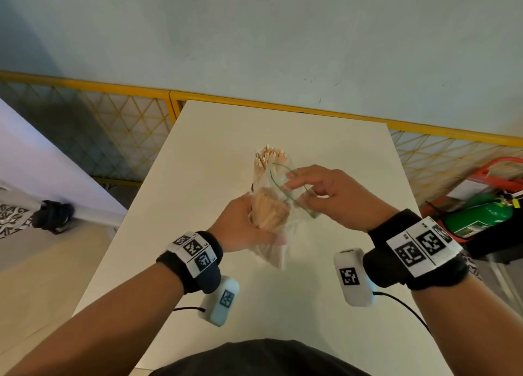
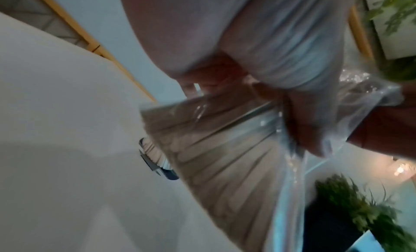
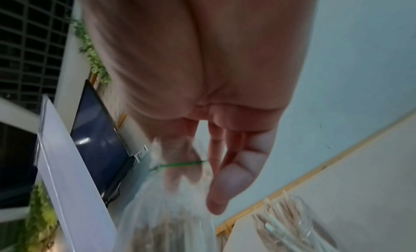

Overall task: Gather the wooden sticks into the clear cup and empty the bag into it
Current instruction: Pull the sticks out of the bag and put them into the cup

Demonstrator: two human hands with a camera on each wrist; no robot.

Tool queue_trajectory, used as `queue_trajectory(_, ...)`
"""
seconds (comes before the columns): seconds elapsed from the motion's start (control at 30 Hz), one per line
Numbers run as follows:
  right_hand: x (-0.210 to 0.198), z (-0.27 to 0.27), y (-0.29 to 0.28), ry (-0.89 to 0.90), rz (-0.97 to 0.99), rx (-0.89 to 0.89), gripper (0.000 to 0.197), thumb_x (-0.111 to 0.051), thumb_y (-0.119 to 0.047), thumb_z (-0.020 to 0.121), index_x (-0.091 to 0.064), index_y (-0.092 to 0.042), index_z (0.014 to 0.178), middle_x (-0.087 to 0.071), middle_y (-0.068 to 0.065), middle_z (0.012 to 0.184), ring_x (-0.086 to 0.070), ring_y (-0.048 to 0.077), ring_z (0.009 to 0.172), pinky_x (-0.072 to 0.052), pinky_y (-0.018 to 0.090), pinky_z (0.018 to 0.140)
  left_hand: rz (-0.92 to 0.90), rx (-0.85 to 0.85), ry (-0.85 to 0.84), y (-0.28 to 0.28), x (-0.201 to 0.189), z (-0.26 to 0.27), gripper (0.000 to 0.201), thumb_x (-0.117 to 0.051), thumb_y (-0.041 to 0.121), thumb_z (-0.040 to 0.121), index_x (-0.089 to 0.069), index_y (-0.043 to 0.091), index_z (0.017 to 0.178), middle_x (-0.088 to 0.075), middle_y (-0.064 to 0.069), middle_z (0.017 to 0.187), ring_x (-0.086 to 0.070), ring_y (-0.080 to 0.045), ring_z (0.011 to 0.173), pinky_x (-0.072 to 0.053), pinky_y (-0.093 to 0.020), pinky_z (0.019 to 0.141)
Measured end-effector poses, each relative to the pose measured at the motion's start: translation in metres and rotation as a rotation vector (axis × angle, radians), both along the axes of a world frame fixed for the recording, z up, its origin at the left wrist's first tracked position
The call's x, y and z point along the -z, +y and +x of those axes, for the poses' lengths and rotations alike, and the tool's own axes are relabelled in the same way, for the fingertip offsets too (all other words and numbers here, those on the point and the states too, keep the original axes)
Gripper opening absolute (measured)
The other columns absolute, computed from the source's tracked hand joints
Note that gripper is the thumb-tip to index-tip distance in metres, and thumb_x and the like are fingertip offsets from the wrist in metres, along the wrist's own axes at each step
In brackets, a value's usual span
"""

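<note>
A clear cup [image 1: 272,160] packed with wooden sticks stands upright at the middle of the white table [image 1: 339,155]. Just in front of it, above the table, my left hand [image 1: 246,223] grips the lower part of a clear plastic bag [image 1: 278,206] that holds a bundle of wooden sticks [image 1: 268,213]. My right hand [image 1: 307,189] pinches the bag's green-edged mouth [image 1: 283,190] between thumb and fingers. The left wrist view shows the sticks [image 2: 213,158] through the bag, blurred. In the right wrist view the green edge [image 3: 180,164] crosses my fingers, with the cup [image 3: 290,218] at lower right.
A yellow mesh fence [image 1: 169,95] runs behind the table's far edge. A green cylinder [image 1: 478,217] with a red frame sits on the floor to the right. Another white table [image 1: 42,163] stands to the left.
</note>
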State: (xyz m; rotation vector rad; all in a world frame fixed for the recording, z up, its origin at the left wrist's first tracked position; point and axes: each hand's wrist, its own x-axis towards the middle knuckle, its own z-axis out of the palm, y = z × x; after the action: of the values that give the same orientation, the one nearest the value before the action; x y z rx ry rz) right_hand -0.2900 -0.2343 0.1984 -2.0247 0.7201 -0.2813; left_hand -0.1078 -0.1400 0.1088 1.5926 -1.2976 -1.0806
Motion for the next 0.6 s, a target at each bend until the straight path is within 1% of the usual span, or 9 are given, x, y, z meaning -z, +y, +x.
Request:
queue_trajectory(0.07, 0.001, -0.003, -0.005, 0.08, -0.014, 0.039, 0.04, -0.055, 0.0, 0.088, -0.07, -0.037, 0.089, -0.055, -0.006, 0.124, -0.063, 0.013, 0.086, -0.054, 0.019, 0.065, 0.035, 0.011, 0.041, 0.002, 0.005, 0.004, 0.043, -0.093, 0.023, 0.058, -0.071, 0.024, 0.094, -0.076, 0.01, 0.087, -0.071, -0.007, 0.087, -0.053, -0.025, 0.077)
queue_trajectory(0.17, 0.008, -0.002, -0.005, 0.134, 0.045, 0.029, 0.026, -0.056, -0.005, 0.089, -0.075, -0.021, 0.092, -0.062, -0.004, 0.112, -0.06, 0.007, 0.072, -0.053, 0.02, 0.062, 0.102, 0.062, 0.091, 0.005, 0.005, 0.006, 0.032, -0.086, 0.019, 0.059, -0.068, 0.03, 0.083, -0.071, 0.018, 0.072, -0.068, -0.003, 0.074, -0.05, -0.025, 0.072)
queue_trajectory(0.27, 0.018, 0.004, -0.003, 0.162, 0.063, 0.053, 0.011, -0.062, -0.024, 0.089, -0.072, -0.029, 0.085, -0.067, -0.007, 0.095, -0.063, 0.005, 0.065, -0.057, 0.025, 0.067, 0.139, 0.093, 0.12, 0.009, 0.006, 0.006, 0.029, -0.082, 0.02, 0.058, -0.067, 0.026, 0.082, -0.067, 0.017, 0.066, -0.064, -0.003, 0.069, -0.047, -0.024, 0.068)
queue_trajectory(0.33, 0.023, 0.009, -0.003, 0.21, 0.084, 0.07, 0.011, -0.067, -0.035, 0.085, -0.074, -0.027, 0.088, -0.07, -0.006, 0.09, -0.065, 0.011, 0.067, -0.056, 0.028, 0.071, 0.15, 0.084, 0.117, 0.013, 0.007, 0.003, 0.031, -0.082, 0.018, 0.061, -0.069, 0.023, 0.088, -0.068, 0.015, 0.072, -0.065, -0.003, 0.072, -0.049, -0.024, 0.07)
queue_trajectory(0.37, 0.026, 0.012, -0.002, 0.23, 0.083, 0.076, 0.017, -0.069, -0.039, 0.083, -0.075, -0.026, 0.09, -0.07, -0.008, 0.086, -0.065, 0.009, 0.064, -0.054, 0.024, 0.069, 0.154, 0.068, 0.105, 0.014, 0.007, 0.002, 0.034, -0.083, 0.019, 0.063, -0.069, 0.023, 0.094, -0.07, 0.013, 0.079, -0.067, -0.005, 0.077, -0.051, -0.026, 0.074)
queue_trajectory(0.43, 0.029, 0.018, 0.001, 0.23, 0.075, 0.098, 0.019, -0.071, -0.044, 0.079, -0.075, -0.027, 0.087, -0.067, -0.011, 0.08, -0.059, -0.001, 0.053, -0.046, 0.01, 0.057, 0.139, 0.053, 0.082, 0.015, 0.007, 0.001, 0.045, -0.085, 0.027, 0.065, -0.069, 0.026, 0.107, -0.074, 0.007, 0.096, -0.068, -0.009, 0.092, -0.053, -0.029, 0.085)
queue_trajectory(0.5, 0.031, 0.025, 0.004, 0.205, 0.115, 0.118, 0.017, -0.071, -0.045, 0.079, -0.071, -0.03, 0.086, -0.067, -0.008, 0.085, -0.056, -0.002, 0.053, -0.044, 0.009, 0.053, 0.114, 0.033, 0.096, 0.016, 0.006, -0.002, 0.05, -0.084, 0.038, 0.063, -0.068, 0.033, 0.11, -0.074, 0.004, 0.104, -0.068, -0.011, 0.1, -0.053, -0.032, 0.09)
queue_trajectory(0.53, 0.032, 0.028, 0.005, 0.203, 0.137, 0.111, 0.019, -0.07, -0.045, 0.079, -0.07, -0.029, 0.09, -0.067, -0.006, 0.089, -0.056, -0.001, 0.056, -0.045, 0.011, 0.056, 0.1, 0.008, 0.118, 0.016, 0.005, -0.003, 0.047, -0.084, 0.036, 0.065, -0.068, 0.036, 0.108, -0.074, 0.006, 0.105, -0.068, -0.009, 0.1, -0.053, -0.03, 0.09)
queue_trajectory(0.6, 0.033, 0.033, 0.009, 0.216, 0.111, 0.063, 0.022, -0.069, -0.042, 0.081, -0.068, -0.026, 0.095, -0.063, -0.012, 0.088, -0.056, -0.004, 0.058, -0.039, 0.012, 0.059, 0.062, -0.038, 0.168, 0.017, 0.003, -0.004, 0.039, -0.084, 0.023, 0.071, -0.069, 0.038, 0.104, -0.075, 0.014, 0.102, -0.068, -0.001, 0.097, -0.052, -0.019, 0.084)
